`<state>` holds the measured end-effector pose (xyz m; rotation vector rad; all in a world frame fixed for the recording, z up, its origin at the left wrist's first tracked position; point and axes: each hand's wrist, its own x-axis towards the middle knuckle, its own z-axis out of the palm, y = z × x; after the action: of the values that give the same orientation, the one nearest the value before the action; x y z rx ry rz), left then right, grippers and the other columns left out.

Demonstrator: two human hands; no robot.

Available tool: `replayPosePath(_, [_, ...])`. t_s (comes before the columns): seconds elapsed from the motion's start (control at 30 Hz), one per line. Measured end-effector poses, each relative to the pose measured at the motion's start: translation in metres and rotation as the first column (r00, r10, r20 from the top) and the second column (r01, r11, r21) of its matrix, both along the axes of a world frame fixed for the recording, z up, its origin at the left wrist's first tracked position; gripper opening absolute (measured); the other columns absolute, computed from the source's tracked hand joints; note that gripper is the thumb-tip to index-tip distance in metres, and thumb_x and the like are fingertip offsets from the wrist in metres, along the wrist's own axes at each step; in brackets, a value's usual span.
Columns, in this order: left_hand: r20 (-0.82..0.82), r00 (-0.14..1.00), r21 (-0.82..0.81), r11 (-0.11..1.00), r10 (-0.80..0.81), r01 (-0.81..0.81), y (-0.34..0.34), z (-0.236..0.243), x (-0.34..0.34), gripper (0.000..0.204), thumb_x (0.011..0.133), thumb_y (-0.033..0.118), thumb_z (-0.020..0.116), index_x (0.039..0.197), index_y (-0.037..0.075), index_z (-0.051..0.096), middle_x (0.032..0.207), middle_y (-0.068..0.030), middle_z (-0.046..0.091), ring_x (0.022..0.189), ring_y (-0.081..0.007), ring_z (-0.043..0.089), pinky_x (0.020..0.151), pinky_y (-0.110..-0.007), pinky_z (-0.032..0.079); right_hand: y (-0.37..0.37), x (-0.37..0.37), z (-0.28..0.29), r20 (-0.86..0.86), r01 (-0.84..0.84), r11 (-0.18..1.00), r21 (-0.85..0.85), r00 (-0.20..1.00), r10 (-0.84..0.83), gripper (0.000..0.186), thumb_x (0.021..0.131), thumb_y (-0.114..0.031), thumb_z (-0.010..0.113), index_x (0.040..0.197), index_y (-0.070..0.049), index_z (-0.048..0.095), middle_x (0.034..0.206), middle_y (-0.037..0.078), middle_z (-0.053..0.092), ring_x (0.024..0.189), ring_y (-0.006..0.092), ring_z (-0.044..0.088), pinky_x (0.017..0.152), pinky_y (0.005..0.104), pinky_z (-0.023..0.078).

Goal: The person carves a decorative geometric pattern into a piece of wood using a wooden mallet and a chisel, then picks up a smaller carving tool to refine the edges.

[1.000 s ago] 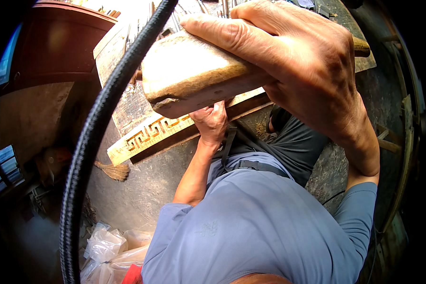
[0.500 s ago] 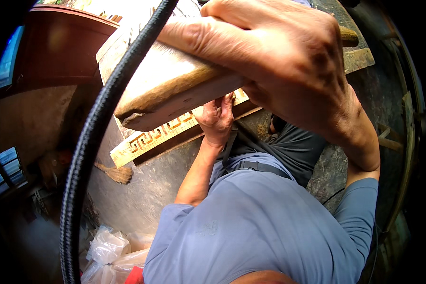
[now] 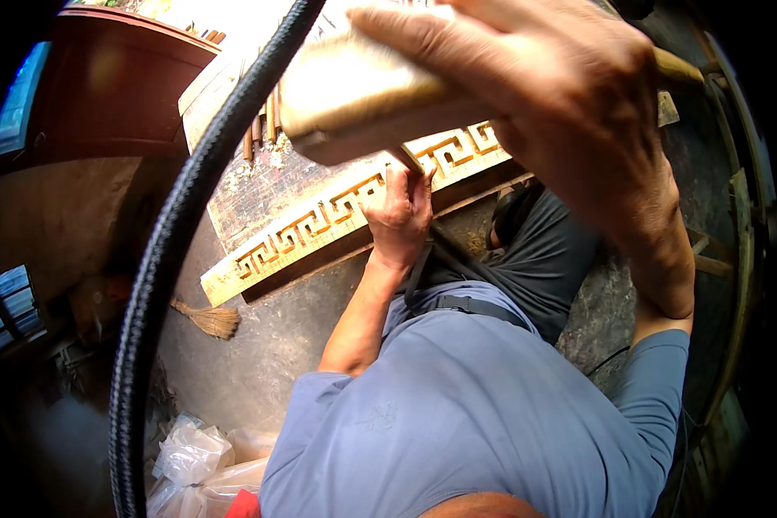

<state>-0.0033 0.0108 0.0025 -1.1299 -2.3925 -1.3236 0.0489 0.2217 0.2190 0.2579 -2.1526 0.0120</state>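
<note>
My right hand (image 3: 570, 104) is wrapped round a wooden mallet, raised close to the camera. The mallet's thick block (image 3: 363, 116) juts out to the left of the hand, and part of its handle (image 3: 678, 71) sticks out on the right. Below it, my left hand (image 3: 395, 223) grips a chisel (image 3: 406, 159) whose upper end shows above the fingers. The left hand rests at a long pale board (image 3: 220, 283) carved with a key-fret pattern. The chisel's tip is hidden by the hand.
Several tools with wooden handles (image 3: 257, 138) lie on the workbench (image 3: 233, 203) beyond the board, among shavings. A black braided cable (image 3: 177, 216) crosses the view on the left. On the floor are a straw brush (image 3: 207, 319) and clear plastic bags (image 3: 194, 457).
The mallet and my right hand have moved right and up in the view, uncovering the chisel's end, more of the carved board and the tools. My left hand stays nearly in place.
</note>
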Motion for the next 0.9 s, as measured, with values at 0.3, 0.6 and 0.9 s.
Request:
replayPosePath(0.3, [0.035, 0.999, -0.009, 1.0, 0.015, -0.014, -0.001, 0.008, 0.003, 0.017, 0.098, 0.008, 0.086, 0.11, 0.004, 0.074, 0.086, -0.0123, 0.08, 0.075, -0.021, 0.08, 0.069, -0.035, 0.061, 0.001, 0.025, -0.012, 0.033, 0.201, 0.977, 0.074, 0.978, -0.204, 0.042, 0.099, -0.027, 0.076, 0.141, -0.028, 0.079, 0.085, 0.003, 0.078, 0.072, 0.0107, 0.075, 0.07, 0.0342, 0.065])
replayPosePath(0.6, [0.575, 0.772, 0.584, 0.797, -0.273, -0.153, 0.029, 0.007, 0.009, 0.016, 0.11, 0.004, 0.069, 0.125, -0.001, 0.063, 0.11, -0.0161, 0.079, 0.103, -0.0248, 0.081, 0.094, -0.043, 0.072, 0.019, 0.059, 0.005, 0.178, 0.211, 0.977, 0.033, 0.961, -0.213, 0.059, 0.083, -0.017, 0.083, 0.142, -0.013, 0.078, 0.09, 0.01, 0.077, 0.078, 0.0242, 0.077, 0.071, 0.0372, 0.063])
replayPosePath(0.9, [0.372, 0.914, 0.436, 0.9, -0.162, -0.018, 0.022, -0.017, 0.018, 0.021, 0.108, -0.003, 0.071, 0.127, -0.005, 0.065, 0.112, -0.0164, 0.081, 0.103, -0.0216, 0.081, 0.095, -0.036, 0.067, 0.009, 0.055, -0.012, 0.1, 0.09, 0.991, -0.102, 0.992, -0.08, 0.059, 0.083, -0.016, 0.08, 0.142, -0.012, 0.077, 0.088, 0.009, 0.075, 0.075, 0.0236, 0.076, 0.068, 0.0374, 0.062])
